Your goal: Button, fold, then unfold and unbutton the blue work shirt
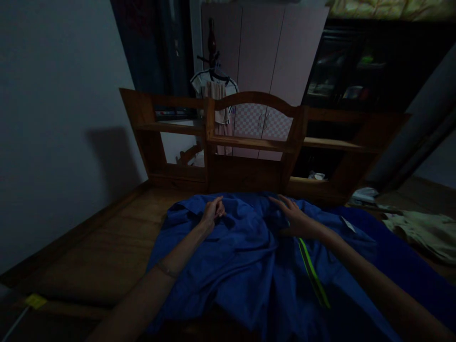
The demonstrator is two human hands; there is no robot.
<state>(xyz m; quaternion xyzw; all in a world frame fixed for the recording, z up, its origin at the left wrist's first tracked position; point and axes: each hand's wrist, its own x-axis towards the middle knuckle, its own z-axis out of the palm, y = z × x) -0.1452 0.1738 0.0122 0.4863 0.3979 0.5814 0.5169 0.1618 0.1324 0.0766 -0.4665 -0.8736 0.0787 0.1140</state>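
A blue work jacket (242, 251) with a fluorescent yellow-green stripe is spread in loose folds over the wooden bed boards. On its upper left part, my left hand (214, 210) is closed, with the fingers curled together at the cloth and seemingly pinching a fold. My right hand (294, 219) rests over the upper right part, fingers stretched out and thumb apart, near the top of the stripe. Dim light hides the detail of the collar and sleeves.
A wooden headboard with shelves (249, 141) rises just beyond the jacket. Bare boards (117, 242) lie to the left beside a wall. Deep-blue fabric (395, 256) extends right, near beige cloth (423, 232). Clothes hang on a rack (213, 47) before a pink wardrobe (261, 52).
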